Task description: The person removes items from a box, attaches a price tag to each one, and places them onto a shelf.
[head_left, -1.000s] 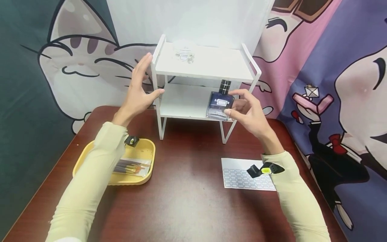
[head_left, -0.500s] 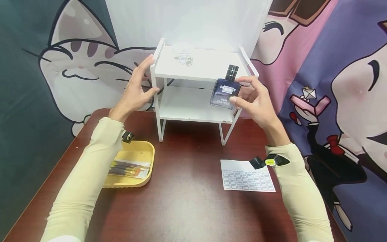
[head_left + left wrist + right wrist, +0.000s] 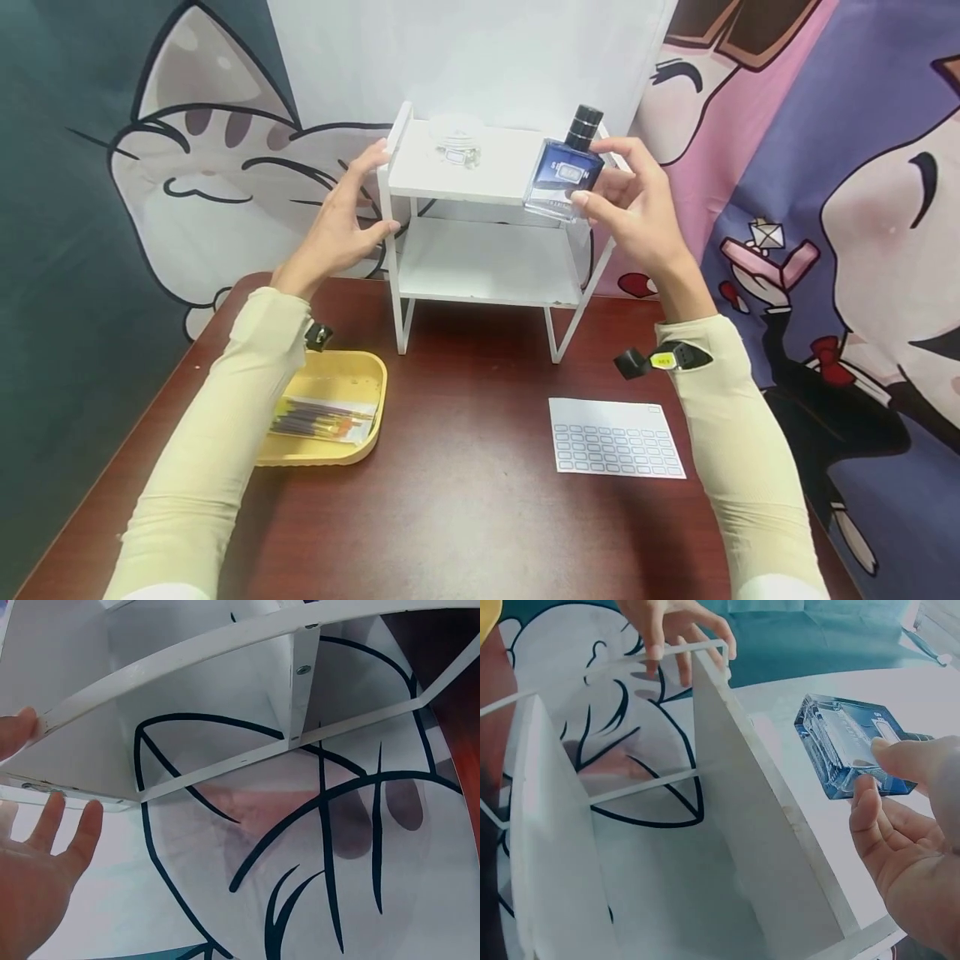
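Observation:
My right hand (image 3: 637,204) pinches a blue glass perfume bottle (image 3: 564,179) with a black cap, thumb on its front. The bottle is tilted and overlaps the upper board's right front in the head view; the right wrist view shows it beside that board. A small pale label sits on its front. My left hand (image 3: 333,233), fingers spread and fairly straight, touches the left side frame of a white two-tier shelf rack (image 3: 487,262). In the left wrist view, its fingertips (image 3: 91,814) lie along the frame edge. A clear glass item (image 3: 459,150) with a label stands on the upper board.
A yellow tray (image 3: 367,358) with a pack of paintbrushes (image 3: 322,419) sits at left, partly behind my left sleeve. A white sheet of small blue-edged labels (image 3: 615,437) lies on the red-brown table (image 3: 450,500) at right. Cartoon-printed cloth (image 3: 217,167) hangs behind.
My right hand has raised the perfume bottle from in front of the lower board to the level of the upper one. The left hand stays at the rack's left frame.

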